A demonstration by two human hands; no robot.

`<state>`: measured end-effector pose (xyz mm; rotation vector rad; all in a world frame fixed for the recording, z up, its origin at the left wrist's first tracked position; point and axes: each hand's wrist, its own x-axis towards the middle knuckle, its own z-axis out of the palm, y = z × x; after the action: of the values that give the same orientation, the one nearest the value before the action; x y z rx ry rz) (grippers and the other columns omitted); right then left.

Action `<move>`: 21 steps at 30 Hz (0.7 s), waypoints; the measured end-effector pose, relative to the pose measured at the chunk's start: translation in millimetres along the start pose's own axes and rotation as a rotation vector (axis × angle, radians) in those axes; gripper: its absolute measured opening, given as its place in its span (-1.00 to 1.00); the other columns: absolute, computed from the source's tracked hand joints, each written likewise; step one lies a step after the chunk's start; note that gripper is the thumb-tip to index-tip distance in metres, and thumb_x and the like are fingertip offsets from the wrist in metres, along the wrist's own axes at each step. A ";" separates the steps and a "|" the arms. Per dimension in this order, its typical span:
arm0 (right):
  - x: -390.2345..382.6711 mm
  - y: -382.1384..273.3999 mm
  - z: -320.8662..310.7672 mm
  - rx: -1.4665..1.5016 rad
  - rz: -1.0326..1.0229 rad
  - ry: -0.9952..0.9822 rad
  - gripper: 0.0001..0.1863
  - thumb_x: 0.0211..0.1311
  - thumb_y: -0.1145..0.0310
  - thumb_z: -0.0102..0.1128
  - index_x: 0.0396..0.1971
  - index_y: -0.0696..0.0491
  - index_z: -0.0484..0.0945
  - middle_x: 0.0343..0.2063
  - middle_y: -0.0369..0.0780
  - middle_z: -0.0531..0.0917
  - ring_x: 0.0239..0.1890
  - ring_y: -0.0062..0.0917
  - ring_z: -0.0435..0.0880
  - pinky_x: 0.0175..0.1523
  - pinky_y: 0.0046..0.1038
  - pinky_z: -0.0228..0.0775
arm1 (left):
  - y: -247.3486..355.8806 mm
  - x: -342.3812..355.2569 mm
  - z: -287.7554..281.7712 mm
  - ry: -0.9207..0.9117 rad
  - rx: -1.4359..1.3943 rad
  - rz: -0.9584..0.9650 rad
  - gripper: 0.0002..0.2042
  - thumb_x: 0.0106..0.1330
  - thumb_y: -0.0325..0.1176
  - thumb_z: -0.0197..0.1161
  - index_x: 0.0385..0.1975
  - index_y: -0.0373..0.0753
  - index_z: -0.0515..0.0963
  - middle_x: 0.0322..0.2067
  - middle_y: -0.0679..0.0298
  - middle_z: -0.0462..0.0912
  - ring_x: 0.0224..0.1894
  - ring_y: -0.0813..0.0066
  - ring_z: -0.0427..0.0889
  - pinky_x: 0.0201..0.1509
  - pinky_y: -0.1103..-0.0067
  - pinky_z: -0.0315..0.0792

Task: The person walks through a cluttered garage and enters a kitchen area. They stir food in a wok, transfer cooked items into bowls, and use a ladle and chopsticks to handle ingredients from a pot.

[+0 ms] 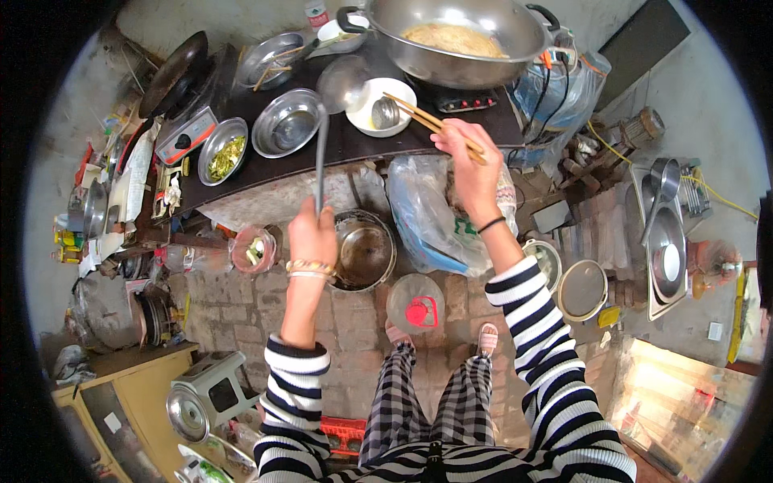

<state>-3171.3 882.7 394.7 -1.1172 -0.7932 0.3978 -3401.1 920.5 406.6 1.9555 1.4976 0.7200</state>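
Left grip [312, 240] wrapped on the skimmer [342, 84] by its long handle; right grip [471, 161] clamped on the chopsticks [435, 123], tips at the white bowl [374, 130] on the dark desk [504, 127]. Skimmer head sits just left of that bowl, near the steel bowl [287, 124].

To do this well, I'd hold the skimmer level and steady, low by the bowl rim, and work the chopsticks with small strokes, tips together, so the bowl doesn't tip. Wrist clear of the big pan [431, 71] behind.

Can't tell: whether the tips touch the round metal piece [385, 113] in the bowl, what that is, or whether the skimmer rests on anything. My right fingertips are partly hidden. Pan's top edge is cut off; its pale contents are unclear.
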 end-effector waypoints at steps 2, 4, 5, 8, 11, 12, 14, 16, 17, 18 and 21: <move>-13.1 -23.5 -42.1 0.206 0.134 0.075 -0.79 0.13 0.45 -0.01 -0.32 0.31 0.44 -0.46 -0.16 0.52 -0.41 -0.46 0.59 -0.29 -0.57 0.46 | 6.0 -32.6 2.9 -0.123 -0.481 -0.268 -0.78 0.16 -0.37 0.00 -0.21 -0.30 0.37 -0.74 0.29 0.36 -0.78 0.57 0.29 -0.78 0.59 0.13; -31.9 -53.1 -109.1 0.217 0.121 0.162 -0.77 0.18 0.42 -0.09 -0.32 0.30 0.41 -0.45 -0.09 0.54 -0.42 -0.39 0.59 -0.30 -0.51 0.48 | 50.1 -74.1 -1.4 -0.253 -0.835 -0.511 -0.76 0.22 -0.37 -0.05 -0.14 -0.25 0.34 -0.76 0.44 0.23 -0.83 0.76 0.10 -0.87 0.73 -0.05; -43.4 -57.1 -149.1 0.231 0.144 0.225 -0.76 0.20 0.40 -0.11 -0.32 0.29 0.41 -0.45 -0.08 0.54 -0.42 -0.36 0.59 -0.30 -0.49 0.49 | 55.3 -97.0 7.0 -0.275 -0.903 -0.533 -0.75 0.24 -0.37 -0.08 -0.10 -0.24 0.32 -0.76 0.48 0.17 -0.84 0.80 0.03 -0.89 0.79 -0.13; -88.6 -60.0 -270.2 0.229 0.259 0.439 -0.75 0.19 0.36 -0.10 -0.32 0.27 0.40 -0.45 -0.07 0.54 -0.42 -0.30 0.59 -0.30 -0.45 0.50 | 73.5 -169.3 37.6 -0.259 -0.990 -0.616 -0.73 0.24 -0.36 -0.07 -0.10 -0.33 0.30 -0.75 0.45 0.14 -0.85 0.78 0.03 -0.89 0.77 -0.14; -146.0 -49.7 -396.8 0.070 0.325 0.637 -0.75 0.18 0.37 -0.09 -0.29 0.27 0.39 -0.43 -0.07 0.54 -0.39 -0.32 0.59 -0.29 -0.49 0.49 | 89.6 -230.3 94.8 -0.407 -1.023 -0.635 -0.71 0.25 -0.36 -0.08 -0.07 -0.35 0.28 -0.77 0.44 0.12 -0.87 0.78 0.00 -0.90 0.77 -0.15; -167.1 -45.7 -429.1 0.014 0.379 0.677 -0.76 0.17 0.38 -0.08 -0.30 0.27 0.39 -0.42 -0.07 0.53 -0.39 -0.33 0.59 -0.29 -0.49 0.49 | 90.7 -246.7 118.7 -0.494 -0.993 -0.583 -0.71 0.27 -0.36 -0.10 -0.06 -0.34 0.26 -0.80 0.46 0.10 -0.89 0.79 0.00 -0.92 0.77 -0.17; -212.6 -28.9 -485.6 -0.088 0.495 0.749 -0.77 0.16 0.41 -0.07 -0.30 0.28 0.39 -0.41 -0.07 0.53 -0.39 -0.34 0.59 -0.27 -0.50 0.49 | 95.4 -275.3 175.4 -0.681 -0.965 -0.657 -0.73 0.26 -0.38 -0.11 -0.07 -0.32 0.27 -0.80 0.46 0.12 -0.89 0.79 0.00 -0.91 0.77 -0.13; -254.2 6.5 -523.8 -0.138 0.554 0.765 -0.78 0.15 0.44 -0.08 -0.30 0.30 0.39 -0.39 -0.07 0.52 -0.37 -0.36 0.58 -0.25 -0.50 0.49 | 98.6 -297.8 235.8 -0.797 -0.887 -0.837 -0.74 0.25 -0.43 -0.11 -0.08 -0.30 0.29 -0.79 0.47 0.15 -0.86 0.79 0.05 -0.86 0.77 -0.09; -273.3 28.0 -538.9 -0.160 0.586 0.779 -0.78 0.15 0.46 -0.08 -0.30 0.31 0.38 -0.39 -0.07 0.52 -0.36 -0.37 0.58 -0.24 -0.50 0.49 | 96.7 -303.1 269.7 -0.848 -0.830 -0.927 -0.74 0.23 -0.46 -0.11 -0.08 -0.29 0.30 -0.79 0.46 0.17 -0.83 0.79 0.09 -0.82 0.78 -0.06; -286.3 52.0 -548.7 -0.158 0.621 0.772 -0.78 0.14 0.47 -0.08 -0.29 0.32 0.38 -0.38 -0.07 0.52 -0.35 -0.37 0.58 -0.23 -0.50 0.48 | 87.5 -311.6 304.1 -0.885 -0.734 -0.896 -0.75 0.24 -0.43 -0.09 -0.09 -0.28 0.32 -0.77 0.46 0.21 -0.82 0.78 0.12 -0.80 0.79 -0.03; -311.0 133.6 -568.0 -0.191 0.705 0.712 -0.76 0.13 0.50 -0.09 -0.26 0.36 0.36 -0.36 -0.07 0.51 -0.34 -0.39 0.57 -0.21 -0.52 0.48 | 35.2 -338.2 404.0 -0.854 -0.596 -0.841 -0.75 0.22 -0.43 -0.04 -0.11 -0.28 0.33 -0.78 0.50 0.21 -0.82 0.79 0.12 -0.78 0.79 0.01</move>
<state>-2947.6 370.8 41.0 -1.5766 0.2164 0.4645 -3168.0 539.0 125.8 0.8372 1.1735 -0.0748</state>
